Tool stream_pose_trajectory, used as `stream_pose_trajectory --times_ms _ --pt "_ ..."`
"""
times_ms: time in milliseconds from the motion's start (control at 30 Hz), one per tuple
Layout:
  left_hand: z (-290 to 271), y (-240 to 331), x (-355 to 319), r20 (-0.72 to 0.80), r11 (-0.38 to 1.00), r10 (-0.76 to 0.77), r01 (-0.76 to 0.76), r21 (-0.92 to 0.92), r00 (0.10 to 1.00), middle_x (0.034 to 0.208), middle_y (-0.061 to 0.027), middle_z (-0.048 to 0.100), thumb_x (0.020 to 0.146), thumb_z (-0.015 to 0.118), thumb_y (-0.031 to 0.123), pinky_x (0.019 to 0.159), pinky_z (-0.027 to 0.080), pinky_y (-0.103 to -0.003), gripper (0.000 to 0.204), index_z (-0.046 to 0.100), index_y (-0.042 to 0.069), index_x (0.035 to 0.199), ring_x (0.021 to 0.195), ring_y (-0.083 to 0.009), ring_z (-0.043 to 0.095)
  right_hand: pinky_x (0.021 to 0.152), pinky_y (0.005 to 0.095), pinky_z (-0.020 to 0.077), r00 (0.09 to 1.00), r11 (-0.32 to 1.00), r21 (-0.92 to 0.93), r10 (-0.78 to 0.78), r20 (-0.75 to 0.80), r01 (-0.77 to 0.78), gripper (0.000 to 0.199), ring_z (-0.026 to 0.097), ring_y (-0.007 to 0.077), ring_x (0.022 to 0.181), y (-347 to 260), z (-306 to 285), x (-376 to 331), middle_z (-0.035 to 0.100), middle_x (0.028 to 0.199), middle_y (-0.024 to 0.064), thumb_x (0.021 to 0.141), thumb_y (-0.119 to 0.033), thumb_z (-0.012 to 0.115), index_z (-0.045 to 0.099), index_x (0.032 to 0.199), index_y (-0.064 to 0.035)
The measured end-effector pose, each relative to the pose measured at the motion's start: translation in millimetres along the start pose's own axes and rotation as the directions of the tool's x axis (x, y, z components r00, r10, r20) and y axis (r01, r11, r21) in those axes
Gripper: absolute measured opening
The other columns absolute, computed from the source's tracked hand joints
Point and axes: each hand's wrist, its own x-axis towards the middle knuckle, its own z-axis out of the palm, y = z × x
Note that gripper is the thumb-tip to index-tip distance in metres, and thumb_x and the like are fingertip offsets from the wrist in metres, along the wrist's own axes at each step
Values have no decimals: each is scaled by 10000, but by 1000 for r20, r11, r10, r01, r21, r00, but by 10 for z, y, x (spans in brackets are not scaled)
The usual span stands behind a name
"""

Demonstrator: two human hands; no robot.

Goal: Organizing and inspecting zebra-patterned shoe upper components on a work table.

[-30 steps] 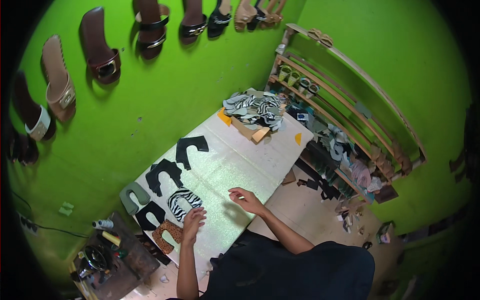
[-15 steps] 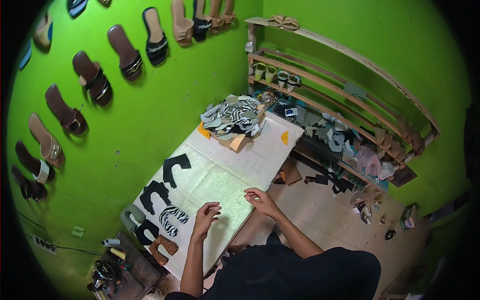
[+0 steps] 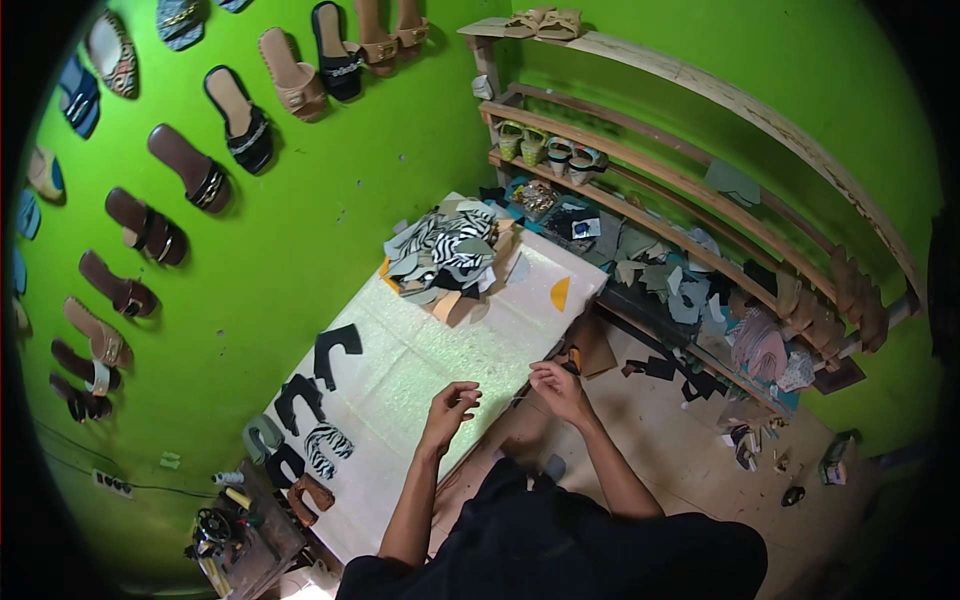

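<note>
Two bare hands work at the near edge of the long white work surface (image 3: pixel 420 360); my left hand (image 3: pixel 450 405) hovers just above it, fingers curled and loose, holding nothing I can make out; my right hand (image 3: pixel 558 388) sits at the surface's edge with fingers pinched narrow, on what I cannot tell. Black, grey and zebra-striped cut sandal-strap pieces (image 3: pixel 300 420) lie in a row well to the left; a heap of mixed cut pieces (image 3: pixel 445 255) sits at the far end. I judge this a pause between pieces; reaching left would call for crossing the bare sheet.
</note>
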Motion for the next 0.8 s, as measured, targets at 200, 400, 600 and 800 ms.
stream_pose_trajectory --times_ms 200,400,600,800 --pt "-35 113 561 -52 1000 -15 16 9 999 1100 -61 682 951 637 258 814 497 -318 295 630 84 1190 965 -152 631 788 281 522 998 998 -64 -20 61 24 293 652 146 864 170 -164 675 678 956 67 942 -143 635 597 1202 -13" --pt "-159 396 1186 -67 997 32 -36 -63 997 1103 -58 679 961 625 242 822 501 -326 272 630 85 1183 978 -163 636 781 302 526 992 982 -160 -85 88 99 278 659 169 856 -114 -283 1439 675 945 77 938 -160 637 602 1174 -17" --pt "-324 625 1789 -121 998 43 -48 -38 992 1031 -25 670 943 589 120 799 494 -307 242 637 87 1178 933 -141 630 788 312 530 985 958 -240 -134 108 157 276 675 189 858 -150 -225 2218 691 961 100 931 -162 642 610 1165 -19" --pt "-443 760 2249 -180 998 31 -39 -47 983 1042 -17 679 965 596 154 775 493 -283 226 628 92 1179 919 -118 637 791 306 530 984 964 -245 -66 164 106 275 679 192 880 -57 -86 2895 705 980 113 924 -153 647 619 1162 -18"
